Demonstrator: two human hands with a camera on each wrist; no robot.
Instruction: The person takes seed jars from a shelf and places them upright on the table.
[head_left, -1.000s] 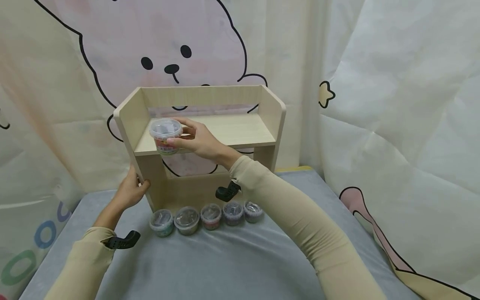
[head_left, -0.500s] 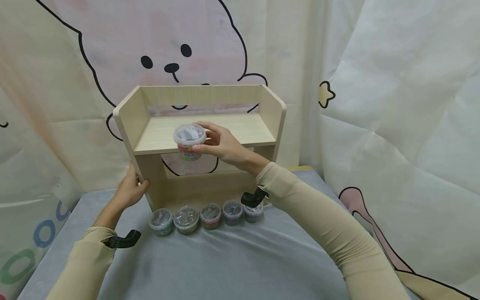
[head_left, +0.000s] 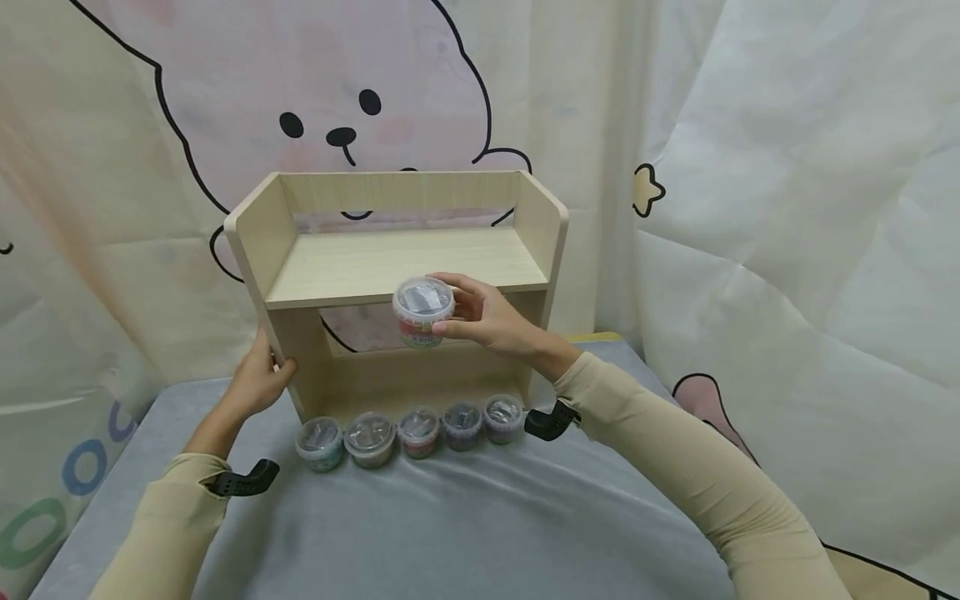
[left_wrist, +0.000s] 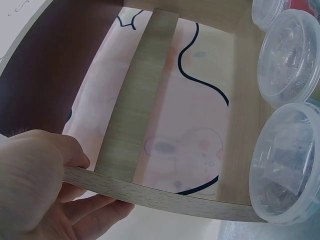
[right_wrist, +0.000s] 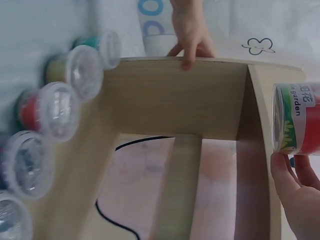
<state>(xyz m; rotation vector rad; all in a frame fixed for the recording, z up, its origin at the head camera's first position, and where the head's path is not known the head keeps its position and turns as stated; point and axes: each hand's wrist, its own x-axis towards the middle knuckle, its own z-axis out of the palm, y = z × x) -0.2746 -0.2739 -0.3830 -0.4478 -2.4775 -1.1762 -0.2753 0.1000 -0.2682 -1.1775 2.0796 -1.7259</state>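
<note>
My right hand (head_left: 498, 321) holds a small clear plastic tub (head_left: 422, 312) with a see-through lid and a red and green label. The tub is upright in the air, in front of the shelf board's front edge. In the right wrist view its label (right_wrist: 300, 110) shows printed letters. My left hand (head_left: 258, 379) grips the left side panel of a pale wooden two-tier shelf (head_left: 405, 258). Up close in the left wrist view, that thumb and fingers (left_wrist: 95, 212) wrap both faces of the panel's edge.
Several similar lidded tubs (head_left: 370, 440) stand in a row along the front of the shelf's base. A grey-blue cloth (head_left: 450, 533) covers the table. Behind hangs a curtain (head_left: 585, 167) printed with a cartoon animal.
My right hand has carried the tub right and downward, from over the upper board's left part to in front of its edge. The left hand keeps its grip on the panel.
</note>
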